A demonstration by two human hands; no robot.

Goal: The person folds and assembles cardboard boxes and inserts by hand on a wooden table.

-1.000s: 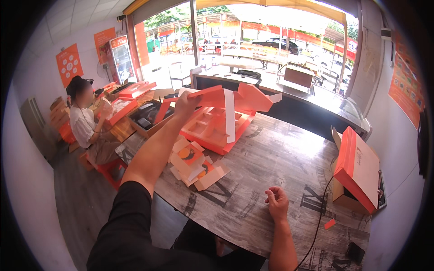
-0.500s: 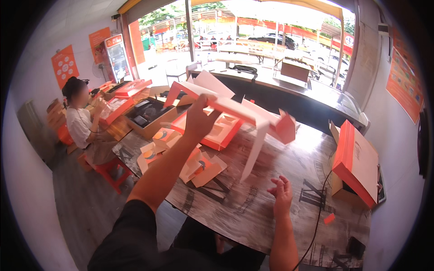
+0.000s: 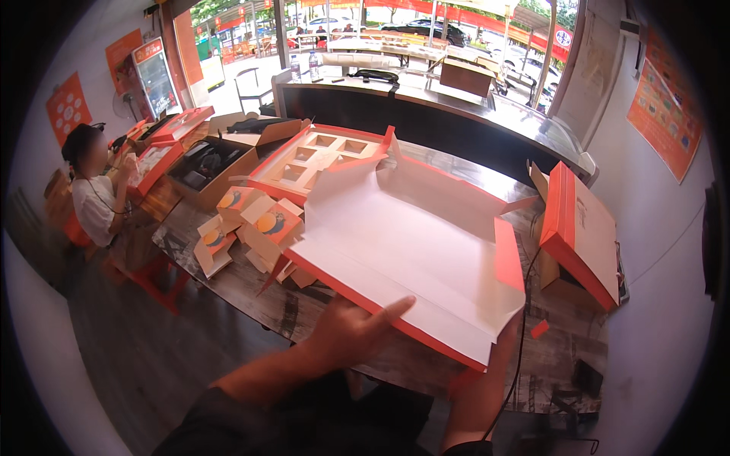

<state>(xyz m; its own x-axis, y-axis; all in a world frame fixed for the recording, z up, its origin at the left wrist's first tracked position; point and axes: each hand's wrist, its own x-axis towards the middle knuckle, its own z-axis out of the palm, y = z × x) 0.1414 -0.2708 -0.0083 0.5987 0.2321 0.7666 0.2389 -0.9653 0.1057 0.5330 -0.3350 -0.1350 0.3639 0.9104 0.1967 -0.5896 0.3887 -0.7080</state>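
Observation:
A large, partly folded cardboard box lid [image 3: 426,251], white inside and orange-red outside, is tilted over the table in front of me. My left hand [image 3: 350,327] grips its near edge, thumb on the white face and fingers underneath. At the lid's near right corner is my right hand [image 3: 496,361], its fingers hidden behind the cardboard. Beyond the lid to the left lies an open orange-red box [image 3: 285,186] with a divided cardboard insert. Several small folded cartons [image 3: 270,228] with a round orange and dark print sit left of the lid.
A large orange and tan box [image 3: 582,235] leans at the table's right, with a black cable [image 3: 523,334] nearby. An open carton [image 3: 217,171] holds dark items at the far left. A seated person [image 3: 95,190] handles another orange box. A counter [image 3: 426,125] stands beyond the table.
The lid has come down and nearer, opened out with its white inside up. My left hand has moved to its near edge, and my right hand has gone to its right corner.

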